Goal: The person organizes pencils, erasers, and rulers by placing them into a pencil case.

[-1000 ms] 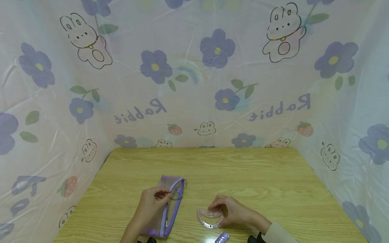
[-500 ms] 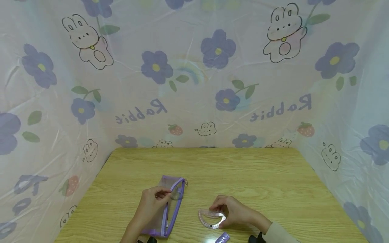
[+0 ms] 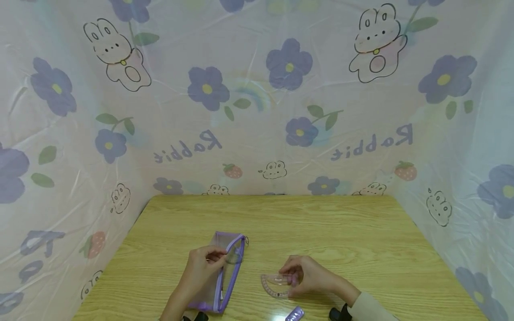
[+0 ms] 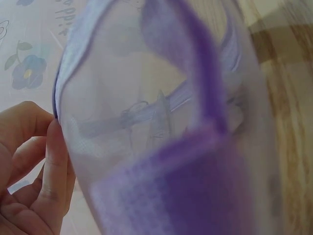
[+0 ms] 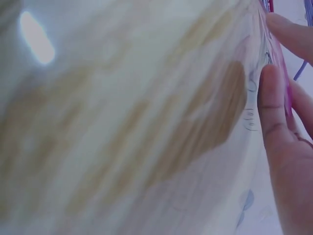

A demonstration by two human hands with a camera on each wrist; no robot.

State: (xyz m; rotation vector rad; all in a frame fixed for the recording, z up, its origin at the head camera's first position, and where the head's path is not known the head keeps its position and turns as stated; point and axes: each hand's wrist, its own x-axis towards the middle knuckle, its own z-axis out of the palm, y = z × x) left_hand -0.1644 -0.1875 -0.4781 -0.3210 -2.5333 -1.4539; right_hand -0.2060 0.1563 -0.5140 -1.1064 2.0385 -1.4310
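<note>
On the left of the table lies a see-through pencil pouch (image 3: 230,285) with purple trim, its zip side gaping. My left hand (image 3: 202,265) pinches the pouch's edge between thumb and fingertips, as the left wrist view also shows at the pouch's sheer side (image 4: 105,127). Through that side a clear pointed piece (image 4: 159,120) shows inside. My right hand (image 3: 308,274) pinches a clear protractor (image 3: 270,290) by its right end, just right of the pouch. In the right wrist view, the thumb (image 5: 272,98) presses against the protractor's marked edge (image 5: 250,115).
A small purple packet-like piece (image 3: 295,314) lies near the front edge, below the protractor. The wood-grain table (image 3: 341,227) stretches away to a printed curtain (image 3: 249,147) that encloses its back and sides.
The protractor has tilted and shifted slightly up in the head view, its right end now more covered by my right fingers. My left hand and the pouch have stayed in place.
</note>
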